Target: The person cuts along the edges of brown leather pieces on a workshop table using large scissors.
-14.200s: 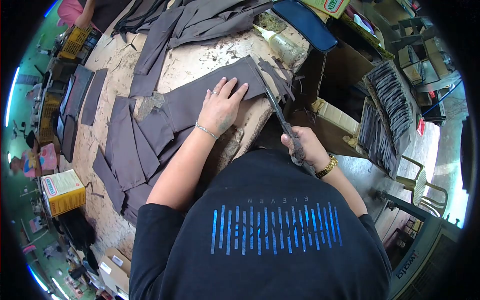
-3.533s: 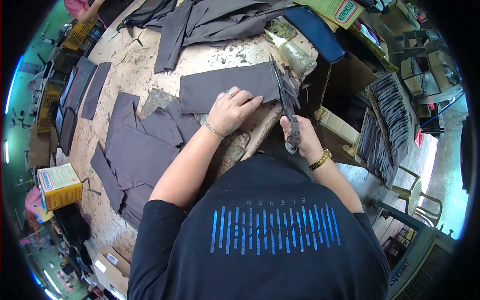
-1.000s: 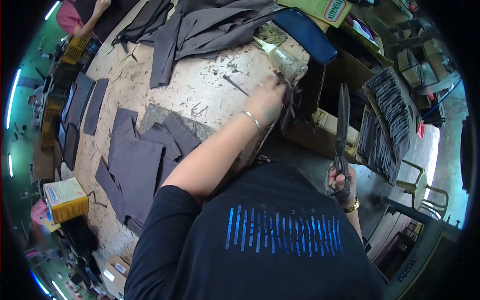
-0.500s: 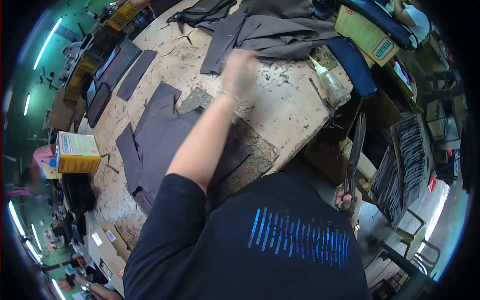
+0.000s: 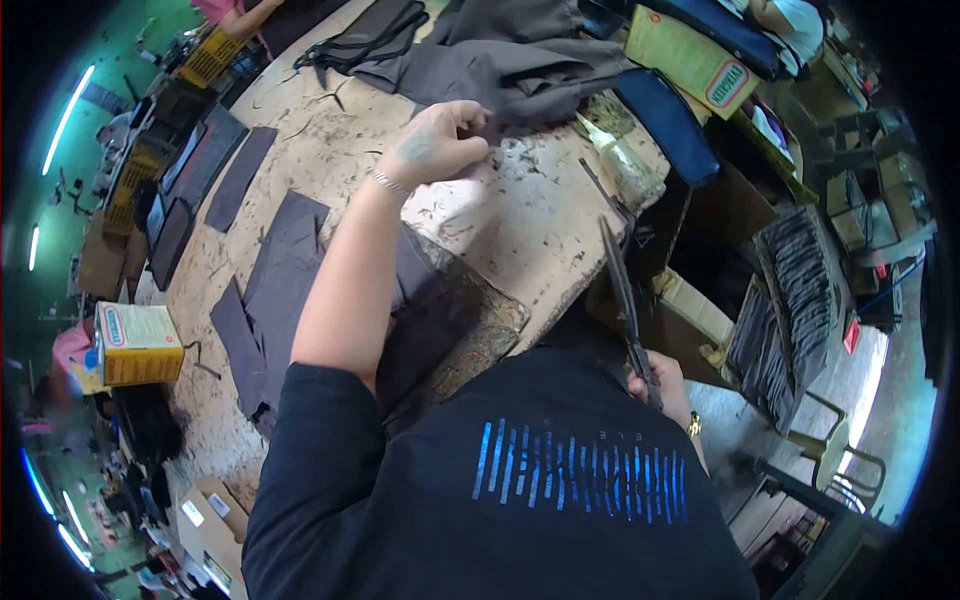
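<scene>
My left hand, a bracelet at its wrist, is closed at the near edge of a heap of dark fabric at the table's far side; its fingertips pinch the cloth, partly hidden by the hand. My right hand, low at the right beside my body, is wrapped round the handles of long dark scissors. Their blades point up and away, close to the table's right edge. Flat dark cut pieces lie under and left of my left forearm, partly over a worn board.
A glue-smeared bottle stands at the table's right corner. Beyond it are a blue case and a yellow tin. Another tin stands left. Stacked dark strips sit right. Other people are at the far edges.
My left hand has closed at the fabric, whose near flap has shifted from where it lay. My right hand has raised the scissors and brought them left, nearer the table. The view has shifted slightly.
</scene>
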### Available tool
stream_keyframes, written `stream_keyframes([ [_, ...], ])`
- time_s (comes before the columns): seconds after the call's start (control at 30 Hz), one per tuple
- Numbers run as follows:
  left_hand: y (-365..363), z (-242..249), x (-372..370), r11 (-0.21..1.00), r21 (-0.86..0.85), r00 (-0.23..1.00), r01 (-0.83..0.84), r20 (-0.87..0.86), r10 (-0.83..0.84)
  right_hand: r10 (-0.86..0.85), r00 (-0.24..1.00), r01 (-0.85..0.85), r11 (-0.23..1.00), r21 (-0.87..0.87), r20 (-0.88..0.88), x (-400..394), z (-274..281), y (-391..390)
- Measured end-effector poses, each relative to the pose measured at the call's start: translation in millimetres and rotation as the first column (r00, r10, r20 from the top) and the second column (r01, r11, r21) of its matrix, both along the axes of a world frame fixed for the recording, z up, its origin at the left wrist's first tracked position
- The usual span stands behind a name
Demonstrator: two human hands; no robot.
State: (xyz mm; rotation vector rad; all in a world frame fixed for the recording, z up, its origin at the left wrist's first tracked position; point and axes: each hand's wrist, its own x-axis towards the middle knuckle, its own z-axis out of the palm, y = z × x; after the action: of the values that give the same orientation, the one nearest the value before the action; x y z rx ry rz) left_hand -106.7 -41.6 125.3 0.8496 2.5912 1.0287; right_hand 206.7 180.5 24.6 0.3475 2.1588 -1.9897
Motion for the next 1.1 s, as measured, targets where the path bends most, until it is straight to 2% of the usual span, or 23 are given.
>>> stream_keyframes([
  [0.03,-1,11,16,0.963,0.238,0.972,0.126,0.166,-0.168,-0.012,1.000,0.012,1.000,-0.002,0.009,-2,0,-1],
  [0.1,-3,6,27,0.811,0.559,0.846,0.171,0.340,-0.412,0.024,0.999,-0.020,0.997,-0.071,0.049,-7,0,-1],
  [0.13,-7,2,25,0.811,0.558,0.842,0.174,0.343,-0.416,0.028,0.999,-0.025,0.997,-0.070,0.046,-9,-5,0],
  [0.2,-22,-16,13,0.906,0.422,0.817,0.018,0.516,-0.257,0.005,0.997,0.003,0.993,-0.114,0.074,-12,-6,-2],
  [0.23,-34,-29,3,0.908,0.419,0.813,0.023,0.520,-0.260,-0.010,0.995,0.025,0.988,-0.156,0.099,-14,-6,-3],
  [0.27,-47,-45,-9,0.983,0.180,0.869,-0.016,0.489,-0.075,-0.007,0.998,0.017,0.990,-0.142,0.069,-15,-11,-3],
  [0.3,-55,-52,-15,0.995,-0.065,0.908,-0.078,0.406,0.098,-0.014,0.997,0.025,0.989,-0.148,0.074,-17,-13,-3],
  [0.33,-58,-52,-13,0.995,-0.072,0.908,-0.070,0.409,0.094,-0.011,0.996,0.020,0.993,-0.112,0.085,-19,-15,-4],
  [0.4,-63,-51,-2,0.856,-0.459,0.967,-0.237,-0.031,0.251,0.009,0.995,-0.006,1.000,-0.025,0.102,-22,-18,-4],
  [0.43,-63,-54,1,0.855,-0.465,0.969,-0.231,-0.031,0.245,0.003,0.995,0.001,1.000,-0.031,0.104,-23,-18,-5],
  [0.47,-62,-60,4,0.883,-0.369,0.937,-0.291,-0.295,0.186,0.003,0.994,-0.001,1.000,-0.019,0.105,-24,-18,-5],
  [0.5,-59,-64,9,0.912,-0.257,0.831,-0.319,-0.539,0.139,0.004,0.994,-0.004,1.000,-0.005,0.107,-24,-17,-5],
  [0.53,-40,-56,22,0.914,-0.206,0.738,-0.348,-0.662,0.132,0.002,0.994,-0.002,1.000,-0.006,0.109,-24,-18,-5],
  [0.57,-23,-55,31,0.958,-0.146,0.675,-0.248,-0.735,0.063,0.007,0.994,-0.010,1.000,0.023,0.105,-25,-19,-5],
  [0.63,6,-71,37,0.989,-0.141,0.808,-0.039,-0.587,-0.052,0.020,0.995,-0.025,0.998,0.058,0.101,-26,-16,-5],
  [0.67,20,-87,38,0.986,-0.154,0.896,-0.062,-0.445,-0.013,0.018,0.993,-0.021,0.999,0.028,0.118,-26,-12,-6],
  [0.7,32,-104,33,0.977,-0.203,0.915,-0.066,-0.402,-0.021,0.016,0.991,-0.016,1.000,-0.001,0.135,-27,-9,-6],
  [0.77,44,-113,38,0.980,-0.145,0.829,-0.139,-0.559,0.035,0.032,0.990,-0.037,0.999,0.036,0.140,-26,-9,-2],
  [0.8,44,-115,35,0.981,-0.140,0.827,-0.134,-0.561,0.033,0.040,0.988,-0.050,0.997,0.061,0.152,-24,-9,-1],
  [0.87,41,-117,32,0.984,-0.111,0.811,0.138,-0.558,-0.177,0.059,0.986,-0.061,0.998,0.013,0.154,-19,-4,4],
  [0.9,39,-119,34,0.983,-0.113,0.813,0.144,-0.553,-0.183,0.087,0.984,-0.082,0.996,-0.039,0.153,-16,-4,6],
  [0.97,33,-116,45,0.959,-0.061,0.756,0.276,-0.603,-0.256,0.101,0.985,-0.090,0.993,-0.081,0.140,-9,-9,13],
  [1.1,38,-112,72,0.964,0.134,0.810,0.228,-0.575,-0.112,0.098,0.988,-0.083,0.988,-0.129,0.120,-4,-7,13],
])
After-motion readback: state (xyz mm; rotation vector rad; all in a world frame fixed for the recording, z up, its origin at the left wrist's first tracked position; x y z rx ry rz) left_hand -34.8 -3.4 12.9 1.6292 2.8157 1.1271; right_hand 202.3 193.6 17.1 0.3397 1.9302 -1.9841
